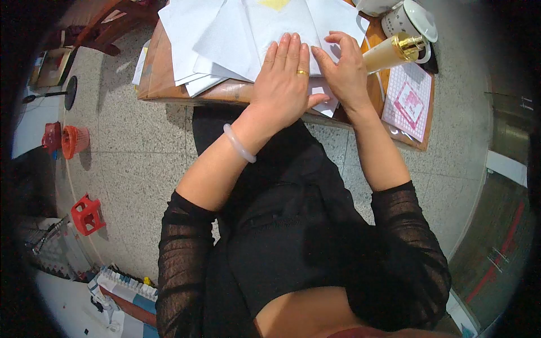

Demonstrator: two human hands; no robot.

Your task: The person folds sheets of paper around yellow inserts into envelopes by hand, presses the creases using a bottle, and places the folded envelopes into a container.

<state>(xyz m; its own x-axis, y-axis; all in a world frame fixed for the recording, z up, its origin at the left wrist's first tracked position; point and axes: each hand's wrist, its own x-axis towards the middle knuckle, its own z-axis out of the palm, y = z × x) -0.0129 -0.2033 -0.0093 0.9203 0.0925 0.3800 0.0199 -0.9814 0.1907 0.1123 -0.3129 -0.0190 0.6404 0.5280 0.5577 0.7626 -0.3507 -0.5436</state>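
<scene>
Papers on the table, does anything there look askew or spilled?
The white papers lie askew on the wooden table, overlapping at different angles with their corners unaligned instead of neatly squared. No spill shows.

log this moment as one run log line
left hand: flat on white papers | right hand: beside it, fingers bent | gold-topped bottle: near right hand | red stool: on floor

White papers (225, 39) under two bare hands, gold-capped bottle (389, 54) near the right one.
</scene>
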